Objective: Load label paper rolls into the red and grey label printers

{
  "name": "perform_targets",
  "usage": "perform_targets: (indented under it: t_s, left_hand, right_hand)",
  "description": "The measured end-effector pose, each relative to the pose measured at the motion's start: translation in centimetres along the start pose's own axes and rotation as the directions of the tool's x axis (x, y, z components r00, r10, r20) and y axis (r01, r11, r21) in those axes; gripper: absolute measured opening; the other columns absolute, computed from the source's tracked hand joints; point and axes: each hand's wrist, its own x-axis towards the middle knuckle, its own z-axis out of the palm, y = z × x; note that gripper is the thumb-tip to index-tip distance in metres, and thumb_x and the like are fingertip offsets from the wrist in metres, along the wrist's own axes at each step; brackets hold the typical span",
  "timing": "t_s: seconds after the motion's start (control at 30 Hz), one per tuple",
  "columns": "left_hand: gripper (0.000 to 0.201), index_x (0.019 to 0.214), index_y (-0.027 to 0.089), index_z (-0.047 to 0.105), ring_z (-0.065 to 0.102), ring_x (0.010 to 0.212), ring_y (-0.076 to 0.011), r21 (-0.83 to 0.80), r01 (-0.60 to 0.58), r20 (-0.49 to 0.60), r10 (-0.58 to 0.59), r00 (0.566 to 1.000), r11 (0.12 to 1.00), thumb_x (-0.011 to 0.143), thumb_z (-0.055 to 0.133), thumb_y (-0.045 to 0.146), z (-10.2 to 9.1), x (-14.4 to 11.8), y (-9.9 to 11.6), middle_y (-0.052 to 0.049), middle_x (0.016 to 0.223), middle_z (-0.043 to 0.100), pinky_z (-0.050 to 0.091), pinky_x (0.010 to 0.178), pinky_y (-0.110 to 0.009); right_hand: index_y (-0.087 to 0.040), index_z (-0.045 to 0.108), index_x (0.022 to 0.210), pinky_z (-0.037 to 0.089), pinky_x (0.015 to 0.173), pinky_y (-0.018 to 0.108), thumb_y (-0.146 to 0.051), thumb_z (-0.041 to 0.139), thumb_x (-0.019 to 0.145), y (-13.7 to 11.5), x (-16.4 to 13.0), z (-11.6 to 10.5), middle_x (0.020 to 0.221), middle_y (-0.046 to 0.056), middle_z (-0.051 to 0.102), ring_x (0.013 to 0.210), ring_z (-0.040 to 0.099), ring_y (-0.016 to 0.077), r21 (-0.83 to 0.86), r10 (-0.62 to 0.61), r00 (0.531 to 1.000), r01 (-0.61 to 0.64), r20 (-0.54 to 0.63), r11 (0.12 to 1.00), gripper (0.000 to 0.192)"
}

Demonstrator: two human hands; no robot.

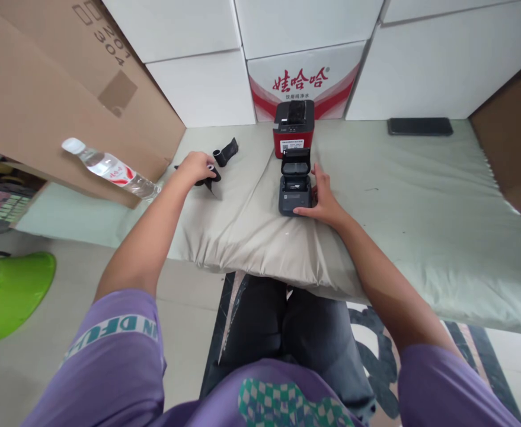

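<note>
- Left hand (194, 166) covering most of a black roll (213, 175); grip underneath hidden.
- Right hand (321, 198) hiding the right side of the grey printer (294, 188); fingertips behind it out of sight.
- Label on the red printer (293, 129) too small to read.
- Cardboard (56, 89) cut off by the left and top edges.
- Green object (11, 293) cut off at the left edge; kind unclear.
- Bottle (111, 168) label blurred.
- Phone (419, 126) screen dark, details too small.
</note>
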Motion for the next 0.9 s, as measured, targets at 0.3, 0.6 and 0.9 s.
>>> perform_targets:
  t_s: [0.3,0.6,0.9]
  left_hand:
    - [0.071,0.157,0.02,0.06,0.064,0.122,-0.0231,-0.097,0.194,-0.035,-0.198,0.98,0.976,0.092,0.081,0.04,-2.8,3.1,-3.5,-0.009,0.155,0.066,0.045,0.101,-0.03]
    - [0.041,0.126,0.016,0.074,0.036,0.082,-0.0108,-0.197,0.211,-0.192,-0.249,0.949,0.957,0.087,0.084,0.006,-1.9,3.9,-4.2,0.008,0.083,0.055,0.041,0.096,-0.027]
    - [0.026,0.106,0.034,0.067,0.064,0.091,-0.0078,-0.836,-0.473,-0.541,-0.276,0.794,0.277,0.092,0.09,0.033,-5.8,0.9,-2.2,0.018,0.089,0.078,0.059,0.099,-0.035]
  right_hand:
    - [-0.024,0.002,0.18,0.054,0.114,0.065,-0.093,0.086,0.053,0.4,0.0,0.2,0.171,0.026,0.025,0.144,0.051,0.0464,0.001,-0.006,1.0,0.006,0.0,1.0,0.167]
    - [-0.023,0.006,0.18,0.054,0.115,0.064,-0.089,0.088,0.056,1.0,0.1,0.5,0.168,0.025,0.029,0.151,0.044,0.0486,0.014,-0.043,0.999,0.044,-0.03,0.999,0.162]
    - [-0.025,0.009,0.179,0.056,0.112,0.062,-0.086,0.091,0.057,1.2,0.2,0.5,0.167,0.025,0.033,0.149,0.046,0.0475,0.022,-0.063,0.997,0.064,-0.038,0.998,0.159]
